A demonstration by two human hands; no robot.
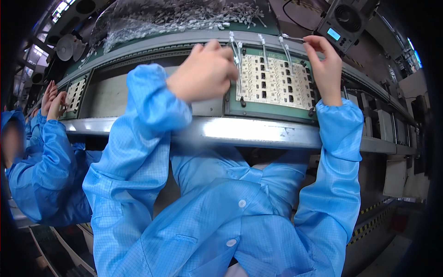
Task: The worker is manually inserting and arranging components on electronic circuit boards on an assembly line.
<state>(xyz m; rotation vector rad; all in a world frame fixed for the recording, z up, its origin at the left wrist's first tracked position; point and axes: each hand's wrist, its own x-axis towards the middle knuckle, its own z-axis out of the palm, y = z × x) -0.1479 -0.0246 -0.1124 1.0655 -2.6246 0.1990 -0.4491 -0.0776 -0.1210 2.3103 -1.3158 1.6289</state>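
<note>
A pale circuit board panel with rows of black parts lies in a green carrier in front of me. Several thin cables with white plugs stand up from the board's far and left sides, such as a cable near the middle. My right hand is at the far right corner, thumb and forefinger pinched on a cable that points left. My left hand hovers by the board's left edge beside the standing cables, its fingers curled and slightly blurred. What they hold, if anything, is hidden.
A heap of white-plugged cables on clear plastic lies beyond the line. A metal rail runs along the near edge. Back right stands a dark fan unit with a lit screen. At left, a co-worker handles another board.
</note>
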